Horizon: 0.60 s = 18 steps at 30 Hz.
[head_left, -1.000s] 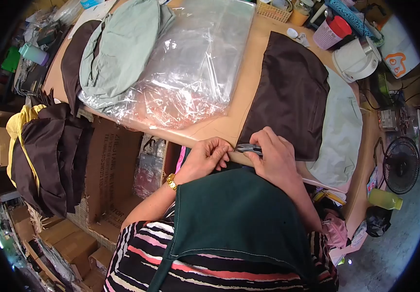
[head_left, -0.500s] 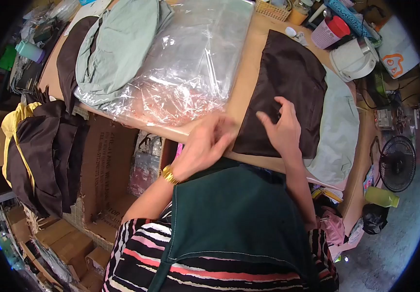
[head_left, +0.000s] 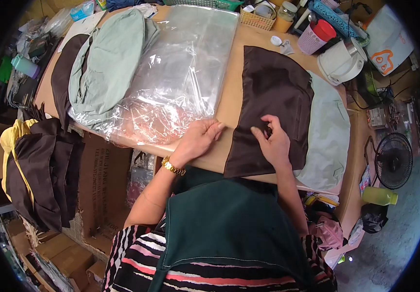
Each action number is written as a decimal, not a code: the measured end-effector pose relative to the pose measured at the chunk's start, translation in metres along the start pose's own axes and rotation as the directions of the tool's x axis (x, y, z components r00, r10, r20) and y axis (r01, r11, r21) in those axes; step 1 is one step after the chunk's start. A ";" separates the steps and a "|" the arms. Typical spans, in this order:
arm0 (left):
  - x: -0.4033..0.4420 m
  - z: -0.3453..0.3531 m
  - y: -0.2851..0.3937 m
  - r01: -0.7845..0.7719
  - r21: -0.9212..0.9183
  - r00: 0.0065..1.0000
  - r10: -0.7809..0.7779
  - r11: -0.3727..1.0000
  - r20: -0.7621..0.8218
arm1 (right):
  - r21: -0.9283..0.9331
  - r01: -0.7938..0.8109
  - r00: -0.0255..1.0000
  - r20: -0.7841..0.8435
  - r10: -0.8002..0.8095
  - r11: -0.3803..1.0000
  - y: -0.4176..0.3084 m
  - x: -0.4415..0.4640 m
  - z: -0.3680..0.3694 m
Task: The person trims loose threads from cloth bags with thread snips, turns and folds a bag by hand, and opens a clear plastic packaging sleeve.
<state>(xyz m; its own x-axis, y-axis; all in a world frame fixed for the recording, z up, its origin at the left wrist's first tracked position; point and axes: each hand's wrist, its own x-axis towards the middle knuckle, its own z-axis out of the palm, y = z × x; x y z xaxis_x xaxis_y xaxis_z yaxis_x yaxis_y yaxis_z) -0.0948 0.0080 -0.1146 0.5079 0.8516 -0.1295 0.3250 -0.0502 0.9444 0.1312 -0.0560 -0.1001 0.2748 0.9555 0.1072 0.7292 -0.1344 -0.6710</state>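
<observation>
Dark brown cloth (head_left: 268, 97), smooth with a slight sheen and one curved edge, lies flat on the tan worktop (head_left: 232, 87) at right, overlapping pale green cloth (head_left: 329, 131). Right hand (head_left: 274, 143) is over it, fingers half curled, thumb apart; can't tell if they've got anything. Left hand (head_left: 202, 137) has fingers pinched together near crinkly clear plastic (head_left: 190, 53), contents unclear.

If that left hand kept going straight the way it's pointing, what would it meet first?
Most likely the left edge of the dark brown cloth, across a bare strip of tabletop; how high the left hand sits is unclear.
</observation>
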 end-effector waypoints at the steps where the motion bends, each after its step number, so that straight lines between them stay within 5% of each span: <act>1: -0.003 0.000 -0.002 0.015 -0.126 1.000 -0.014 0.992 0.005 | 0.037 0.052 0.998 0.018 -0.053 0.998 -0.011 0.001 -0.004; 7: -0.004 0.005 -0.004 0.021 -0.352 1.000 -0.025 0.936 -0.006 | -0.206 0.449 0.886 -0.021 -0.463 0.869 -0.040 0.008 -0.008; 18: -0.009 0.005 0.013 -0.025 -0.306 0.999 0.037 0.952 0.032 | -0.337 0.492 0.862 0.063 -0.502 0.802 -0.060 0.017 0.005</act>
<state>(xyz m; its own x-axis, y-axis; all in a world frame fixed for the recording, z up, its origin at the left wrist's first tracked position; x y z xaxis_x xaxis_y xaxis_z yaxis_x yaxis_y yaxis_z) -0.0916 -0.0026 -0.1027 0.5445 0.8322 -0.1043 0.0521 0.0905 0.9945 0.0889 -0.0306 -0.0618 -0.1690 0.9082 0.3829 0.9318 0.2738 -0.2382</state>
